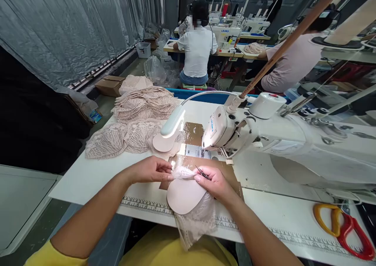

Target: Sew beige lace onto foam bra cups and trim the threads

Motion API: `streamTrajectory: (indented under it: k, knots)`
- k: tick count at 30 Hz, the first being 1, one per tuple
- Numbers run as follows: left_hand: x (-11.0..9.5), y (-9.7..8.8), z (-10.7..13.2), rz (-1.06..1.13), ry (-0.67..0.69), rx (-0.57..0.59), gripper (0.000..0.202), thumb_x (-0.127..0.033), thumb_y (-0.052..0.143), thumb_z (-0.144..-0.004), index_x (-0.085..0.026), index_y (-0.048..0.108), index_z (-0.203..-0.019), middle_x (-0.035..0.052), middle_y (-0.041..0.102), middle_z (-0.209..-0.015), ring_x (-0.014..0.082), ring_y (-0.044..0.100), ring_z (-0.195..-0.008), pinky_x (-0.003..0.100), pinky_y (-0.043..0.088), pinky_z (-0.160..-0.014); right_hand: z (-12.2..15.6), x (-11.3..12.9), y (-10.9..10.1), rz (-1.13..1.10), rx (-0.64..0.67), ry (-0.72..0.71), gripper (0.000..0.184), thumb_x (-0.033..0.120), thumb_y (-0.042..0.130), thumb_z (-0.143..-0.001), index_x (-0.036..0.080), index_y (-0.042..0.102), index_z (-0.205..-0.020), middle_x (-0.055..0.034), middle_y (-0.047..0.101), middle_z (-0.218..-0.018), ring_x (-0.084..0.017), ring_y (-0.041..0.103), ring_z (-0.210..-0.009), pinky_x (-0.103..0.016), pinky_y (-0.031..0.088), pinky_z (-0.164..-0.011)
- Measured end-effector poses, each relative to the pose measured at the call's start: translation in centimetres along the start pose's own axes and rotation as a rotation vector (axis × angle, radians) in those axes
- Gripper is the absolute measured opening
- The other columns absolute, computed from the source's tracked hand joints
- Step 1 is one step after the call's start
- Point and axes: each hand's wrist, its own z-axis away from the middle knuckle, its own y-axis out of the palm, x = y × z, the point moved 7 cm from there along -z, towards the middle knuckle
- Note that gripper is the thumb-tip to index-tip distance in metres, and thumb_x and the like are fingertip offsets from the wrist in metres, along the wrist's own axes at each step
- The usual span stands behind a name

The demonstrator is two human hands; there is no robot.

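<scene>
My left hand (152, 169) pinches the top edge of a pale pink padded cup (183, 196) with lace (197, 223) hanging from it over the table's front edge. My right hand (216, 183) is closed on small thread snips (202, 173), their tips at the lace edge between my two hands. Both hands rest on the white table (88, 176) just in front of the white sewing machine (235, 129). A brown cardboard sheet (230, 174) lies under the work.
A stack of pink lace pieces (138, 113) lies at the far left of the table. A lamp head (172, 122) hangs over another cup (163, 142). Red and yellow scissors (342, 225) lie at right. Two people sit at sewing machines behind.
</scene>
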Motion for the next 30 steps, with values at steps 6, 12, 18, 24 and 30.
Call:
streamTrajectory:
  k: [6,12,18,24,30]
  knots:
    - [2.1,3.5,-2.0,0.501,-0.06,0.029,0.055,-0.03,0.085,-0.058,-0.015,0.063,-0.106,0.0029,0.064,-0.085,0.01,0.054,-0.068,0.02,0.035,-0.058,0.1,-0.7,0.4,-0.04,0.04,-0.031,0.02,0.037,0.055,-0.087,0.019,0.062,-0.082,0.0017,0.052,-0.071,-0.013,0.046,-0.064,-0.024,0.037,-0.06]
    - [0.9,4.9,-3.3,0.495,-0.024,-0.054,0.043,-0.028,0.088,-0.053,-0.012,0.065,-0.087,0.0012,0.063,-0.077,0.0105,0.055,-0.065,0.022,0.041,-0.061,0.0,-1.8,0.5,-0.009,-0.011,0.035,0.019,0.036,0.056,-0.087,0.019,0.062,-0.083,0.0003,0.058,-0.075,-0.014,0.052,-0.068,-0.024,0.041,-0.061]
    - [0.3,4.6,-3.9,0.388,0.018,-0.115,0.033,-0.032,0.085,-0.059,-0.012,0.065,-0.077,0.0024,0.064,-0.074,0.0114,0.056,-0.067,0.022,0.041,-0.062,0.0,-1.7,0.0,0.092,-0.038,0.016,0.022,0.038,0.055,-0.088,0.019,0.059,-0.078,0.0005,0.056,-0.074,-0.014,0.051,-0.069,-0.025,0.042,-0.061]
    - [0.7,4.3,-4.3,0.356,0.029,-0.053,0.032,-0.036,0.081,-0.065,-0.01,0.071,-0.08,0.0061,0.066,-0.075,0.0133,0.057,-0.067,0.024,0.043,-0.063,0.0,-1.4,-1.0,0.106,-0.055,-0.012,0.028,0.046,0.053,-0.088,0.02,0.062,-0.094,-0.0033,0.064,-0.087,-0.018,0.059,-0.08,-0.028,0.047,-0.07]
    - [0.6,4.4,-4.3,0.403,0.023,-0.046,0.031,-0.036,0.083,-0.063,-0.011,0.073,-0.08,0.0049,0.068,-0.072,0.0128,0.057,-0.066,0.023,0.042,-0.061,0.2,-1.1,-1.4,0.188,-0.025,-0.011,0.029,0.043,0.052,-0.088,0.022,0.064,-0.104,-0.0049,0.067,-0.096,-0.02,0.061,-0.084,-0.031,0.048,-0.072]
